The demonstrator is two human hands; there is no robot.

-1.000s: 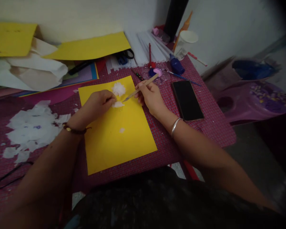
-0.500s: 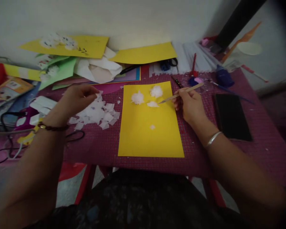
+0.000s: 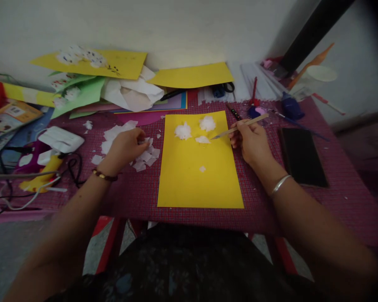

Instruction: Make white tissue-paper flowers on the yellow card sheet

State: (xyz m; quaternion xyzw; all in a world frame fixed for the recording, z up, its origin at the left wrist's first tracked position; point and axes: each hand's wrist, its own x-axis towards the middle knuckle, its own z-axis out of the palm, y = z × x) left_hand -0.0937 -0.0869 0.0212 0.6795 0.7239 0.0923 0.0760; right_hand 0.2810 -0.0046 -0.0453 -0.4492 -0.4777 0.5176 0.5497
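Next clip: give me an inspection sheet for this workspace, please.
Surface: table under a red checked cloth.
Job's things: yellow sheet with white tufts on it; white paper scraps beside it; thin stick.
Clutter: phone, scissors, blue bottle, cup, coloured papers at the back.
Hands: left hand rests on the scraps; right hand holds the stick, tip over the sheet.
Cables: black and white cables at the left edge.
Surroundings: pale wall behind.
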